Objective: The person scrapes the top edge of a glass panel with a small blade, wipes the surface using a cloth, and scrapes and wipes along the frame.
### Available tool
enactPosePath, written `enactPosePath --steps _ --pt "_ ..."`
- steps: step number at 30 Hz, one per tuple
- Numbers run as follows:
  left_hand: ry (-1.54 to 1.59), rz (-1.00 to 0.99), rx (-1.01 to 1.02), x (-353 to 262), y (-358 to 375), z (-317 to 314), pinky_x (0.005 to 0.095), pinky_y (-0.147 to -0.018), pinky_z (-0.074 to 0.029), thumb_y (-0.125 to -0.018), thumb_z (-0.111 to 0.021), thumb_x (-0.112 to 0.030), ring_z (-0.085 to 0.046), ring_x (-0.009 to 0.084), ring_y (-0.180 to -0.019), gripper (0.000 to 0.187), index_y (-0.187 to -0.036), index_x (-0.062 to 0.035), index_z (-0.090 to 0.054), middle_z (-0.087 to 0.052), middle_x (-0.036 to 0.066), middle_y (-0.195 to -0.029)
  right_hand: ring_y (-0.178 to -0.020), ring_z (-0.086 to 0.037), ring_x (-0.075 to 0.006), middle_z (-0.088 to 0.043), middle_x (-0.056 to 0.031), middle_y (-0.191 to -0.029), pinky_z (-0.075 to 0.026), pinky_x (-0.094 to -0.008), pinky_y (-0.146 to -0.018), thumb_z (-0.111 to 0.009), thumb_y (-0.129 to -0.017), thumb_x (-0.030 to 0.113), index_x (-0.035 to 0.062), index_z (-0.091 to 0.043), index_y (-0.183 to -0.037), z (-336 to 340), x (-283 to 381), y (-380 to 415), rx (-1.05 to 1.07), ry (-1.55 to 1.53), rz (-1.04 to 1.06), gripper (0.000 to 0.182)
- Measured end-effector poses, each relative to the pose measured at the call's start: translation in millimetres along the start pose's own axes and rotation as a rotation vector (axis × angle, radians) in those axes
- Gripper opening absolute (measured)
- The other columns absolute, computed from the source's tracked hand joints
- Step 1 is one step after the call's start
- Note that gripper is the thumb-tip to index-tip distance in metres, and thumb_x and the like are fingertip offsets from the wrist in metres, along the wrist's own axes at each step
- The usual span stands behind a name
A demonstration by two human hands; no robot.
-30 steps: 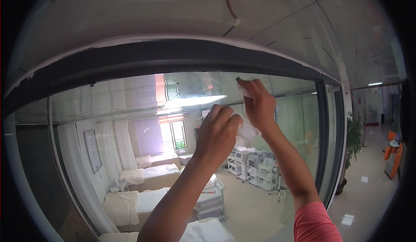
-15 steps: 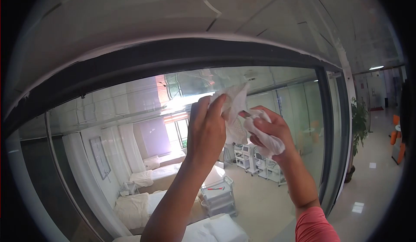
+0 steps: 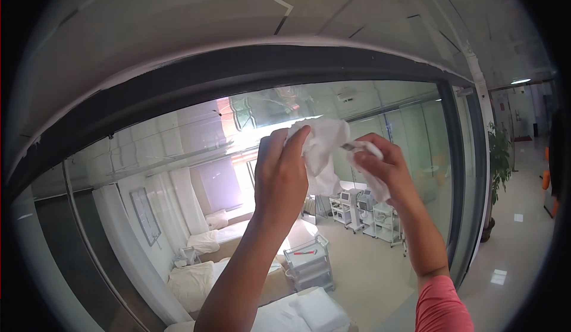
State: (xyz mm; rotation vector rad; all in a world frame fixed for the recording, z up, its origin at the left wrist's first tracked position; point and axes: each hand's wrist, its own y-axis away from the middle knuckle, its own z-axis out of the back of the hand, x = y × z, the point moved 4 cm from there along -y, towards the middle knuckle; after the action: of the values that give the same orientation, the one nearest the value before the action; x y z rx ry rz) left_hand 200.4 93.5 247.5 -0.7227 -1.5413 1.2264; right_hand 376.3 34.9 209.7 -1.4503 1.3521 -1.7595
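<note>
Both of my hands are raised in front of a glass pane. A thin white wipe hangs loosely from the closed fingers of my left hand, its lower end drooping toward the middle. To the right, my right hand is closed around a second, crumpled white wipe. A small tool with a dark metallic tip sticks out between its thumb and fingers, pointing left at the first wipe. What kind of tool it is, I cannot tell.
A dark frame borders the pane. Beyond the glass stand beds, a grey trolley with a red item on top, and white equipment carts. A potted plant and a corridor lie at right.
My right hand has moved slightly right and up, away from the left, showing more of the tool tip. The left hand's wipe hangs more spread out. The view has shifted slightly.
</note>
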Motion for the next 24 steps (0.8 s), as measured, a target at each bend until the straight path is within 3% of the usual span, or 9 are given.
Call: enactPosePath --steps 5,12,19,24 --pt "-0.008 -0.009 0.008 -5 -1 -1 0.0372 -0.081 -0.047 -0.072 -0.064 0.009 -0.056 0.0306 -0.096 0.041 -0.111 -0.0051 -0.063 -0.055 0.015 -0.105 -0.078 -0.05 -0.0044 -0.057 0.0004 -0.086 -0.04 -0.0196 -0.07 -0.059 -0.089 0.012 0.0024 -0.055 -0.106 2 8 22 -0.08 -0.167 0.12 0.02" --pt "-0.123 -0.085 0.119 -15 -11 -9 0.0387 -0.084 -0.046 -0.073 -0.069 0.003 -0.052 0.0308 -0.102 0.039 -0.111 -0.0016 -0.062 -0.051 0.014 -0.112 -0.077 -0.046 -0.005 -0.054 0.0006 -0.087 -0.039 -0.0196 -0.069 -0.058 -0.088 0.01 0.0015 -0.054 -0.104 7 -55 23 -0.43 -0.166 0.362 0.019" --pt "-0.601 -0.474 0.166 -18 -82 -45 0.0348 -0.075 -0.047 -0.072 -0.063 -0.004 -0.05 0.0244 -0.091 0.031 -0.102 -0.0082 -0.069 -0.052 0.005 -0.098 -0.077 -0.047 -0.0057 -0.055 -0.0006 -0.087 -0.04 -0.0204 -0.069 -0.057 -0.088 0.008 0.0013 -0.055 -0.103 3 -58 25 -0.432 -0.12 0.379 0.017" --pt "-0.702 -0.563 0.077 -4 -83 -38 0.0315 -0.067 -0.044 -0.073 -0.06 -0.009 -0.049 0.0203 -0.087 0.026 -0.096 -0.0143 -0.071 -0.051 0.002 -0.09 -0.077 -0.049 -0.0059 -0.057 -0.0015 -0.088 -0.042 -0.0205 -0.07 -0.056 -0.088 0.005 0.0011 -0.055 -0.104 5 -52 23 -0.383 -0.085 0.41 0.016"
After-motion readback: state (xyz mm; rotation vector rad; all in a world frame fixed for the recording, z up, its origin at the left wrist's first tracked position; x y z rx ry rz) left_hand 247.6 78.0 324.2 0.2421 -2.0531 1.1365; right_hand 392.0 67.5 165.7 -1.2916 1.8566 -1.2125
